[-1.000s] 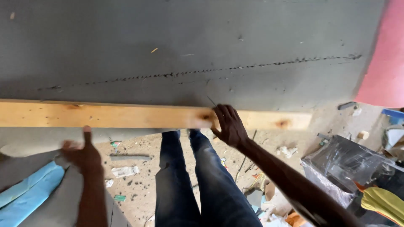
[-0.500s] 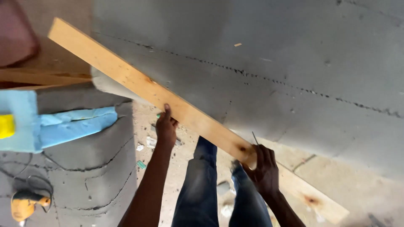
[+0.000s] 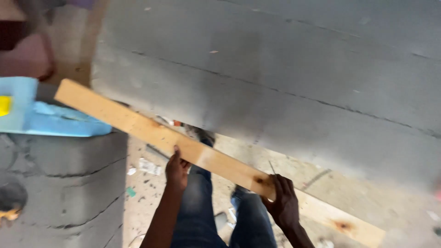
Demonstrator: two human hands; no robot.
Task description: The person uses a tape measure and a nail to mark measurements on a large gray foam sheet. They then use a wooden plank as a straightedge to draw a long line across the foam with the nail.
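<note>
The dusty floor in the lower centre of the frame carries scattered paper scraps, a small green scrap and debris.

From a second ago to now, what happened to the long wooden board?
The wooden board went from lying level across the picture to slanting, its left end up high over the blue foam. The left hand slid further in along its lower edge. The right hand kept its grip on the board, and the grey sheet stayed put.

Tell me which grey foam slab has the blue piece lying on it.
The lower left grey slab, cracked, bearing the blue piece; the big upper slab carries none.
</note>
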